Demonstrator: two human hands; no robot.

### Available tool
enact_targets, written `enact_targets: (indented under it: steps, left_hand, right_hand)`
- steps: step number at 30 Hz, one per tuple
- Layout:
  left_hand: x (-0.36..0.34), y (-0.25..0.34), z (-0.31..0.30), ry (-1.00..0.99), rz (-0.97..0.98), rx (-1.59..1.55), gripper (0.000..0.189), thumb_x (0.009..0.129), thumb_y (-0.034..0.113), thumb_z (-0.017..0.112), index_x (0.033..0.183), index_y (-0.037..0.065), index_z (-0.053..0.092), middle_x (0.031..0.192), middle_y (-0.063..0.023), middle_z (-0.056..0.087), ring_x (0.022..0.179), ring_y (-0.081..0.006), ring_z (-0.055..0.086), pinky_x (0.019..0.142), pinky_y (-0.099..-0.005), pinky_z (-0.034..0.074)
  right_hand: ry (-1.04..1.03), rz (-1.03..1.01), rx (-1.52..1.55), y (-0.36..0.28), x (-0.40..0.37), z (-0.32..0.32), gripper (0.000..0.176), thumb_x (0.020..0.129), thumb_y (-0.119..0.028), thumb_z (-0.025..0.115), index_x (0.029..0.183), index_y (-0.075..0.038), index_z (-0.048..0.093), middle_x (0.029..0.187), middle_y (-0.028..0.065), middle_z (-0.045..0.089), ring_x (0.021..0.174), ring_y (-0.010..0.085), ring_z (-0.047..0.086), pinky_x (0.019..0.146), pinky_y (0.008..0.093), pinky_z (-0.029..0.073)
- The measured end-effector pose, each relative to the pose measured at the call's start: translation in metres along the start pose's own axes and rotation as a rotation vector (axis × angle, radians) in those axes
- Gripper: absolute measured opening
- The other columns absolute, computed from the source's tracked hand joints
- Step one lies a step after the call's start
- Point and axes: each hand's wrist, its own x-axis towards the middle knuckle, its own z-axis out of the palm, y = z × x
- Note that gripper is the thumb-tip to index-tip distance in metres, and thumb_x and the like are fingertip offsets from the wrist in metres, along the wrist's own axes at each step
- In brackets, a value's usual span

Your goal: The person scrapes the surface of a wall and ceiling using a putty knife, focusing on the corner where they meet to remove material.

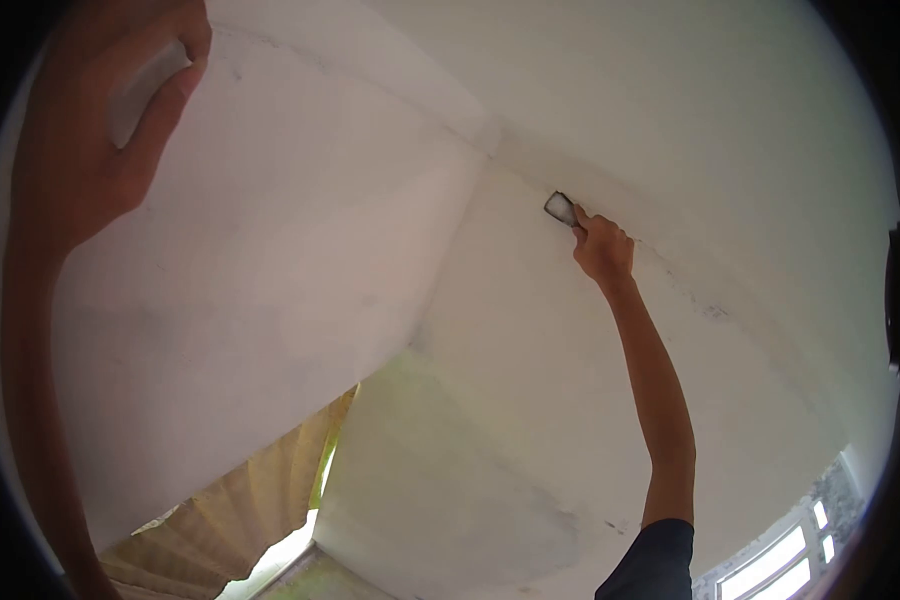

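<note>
My right hand (605,248) is wrapped round the handle of a scraper (561,208), its broad pale blade with dark edges pointing up and left. The blade lies at the upper part of the pale wall (530,330), just below the joint with the ceiling; whether it touches is hard to tell. At the upper left, my left hand (110,130) is raised high, thumb and fingers curled together. A pale grey patch shows inside that curl; I cannot make out whether it is a held thing or the wall behind.
A second wall (260,230) meets the first at a corner. Dark marks (712,310) and flaking run along the ceiling joint. Low at left hangs a brown curtain (250,500) before a bright opening. A window (770,565) with white bars is at lower right.
</note>
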Motion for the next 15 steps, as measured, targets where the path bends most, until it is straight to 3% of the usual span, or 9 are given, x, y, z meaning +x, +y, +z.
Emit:
enact_targets:
  steps: [3, 6, 10, 13, 15]
  left_hand:
    - [0.0, 0.003, 0.002, 0.017, 0.006, 0.053, 0.006, 0.092, 0.002, 0.061, 0.094, 0.007, 0.061, 0.133, -0.0113, 0.062, 0.128, -0.0297, 0.054, 0.106, -0.0426, 0.041]
    - [-0.002, -0.004, 0.003, 0.023, -0.005, 0.094, 0.006, 0.092, 0.003, 0.062, 0.094, 0.008, 0.061, 0.133, -0.0104, 0.062, 0.129, -0.0296, 0.054, 0.107, -0.043, 0.041]
    - [-0.004, -0.001, 0.011, 0.034, -0.004, 0.109, 0.006, 0.091, 0.004, 0.062, 0.094, 0.009, 0.061, 0.134, -0.0095, 0.062, 0.129, -0.0297, 0.053, 0.107, -0.0439, 0.04]
    - [-0.005, 0.003, 0.008, 0.034, -0.011, 0.106, 0.005, 0.091, 0.005, 0.062, 0.094, 0.009, 0.061, 0.134, -0.0087, 0.061, 0.13, -0.0293, 0.052, 0.108, -0.0446, 0.04]
    - [-0.005, 0.007, 0.004, 0.017, -0.026, 0.104, 0.005, 0.091, 0.005, 0.062, 0.094, 0.009, 0.061, 0.135, -0.0083, 0.061, 0.13, -0.0288, 0.052, 0.108, -0.0446, 0.039]
  right_hand:
    - [-0.057, 0.064, 0.052, -0.008, 0.0, -0.006, 0.037, 0.094, -0.026, 0.064, 0.131, -0.025, 0.068, 0.11, 0.0096, 0.071, 0.103, 0.0309, 0.069, 0.087, 0.0461, 0.054]
    - [-0.186, 0.121, 0.39, 0.004, -0.003, -0.017, 0.035, 0.092, -0.027, 0.067, 0.126, -0.024, 0.071, 0.115, 0.0092, 0.071, 0.107, 0.0298, 0.068, 0.092, 0.0436, 0.053]
    - [-0.039, 0.141, 0.358, 0.009, -0.008, -0.019, 0.033, 0.091, -0.029, 0.068, 0.124, -0.024, 0.073, 0.11, 0.0114, 0.074, 0.105, 0.0289, 0.069, 0.094, 0.0425, 0.052]
    - [-0.088, 0.2, 0.381, 0.006, 0.004, -0.017, 0.031, 0.092, -0.029, 0.068, 0.121, -0.023, 0.074, 0.109, 0.0122, 0.074, 0.109, 0.0306, 0.068, 0.096, 0.0442, 0.051]
    - [0.004, 0.113, 0.383, 0.017, 0.014, 0.001, 0.03, 0.094, -0.027, 0.066, 0.121, -0.016, 0.074, 0.095, 0.0109, 0.074, 0.081, 0.0227, 0.068, 0.076, 0.0383, 0.053]
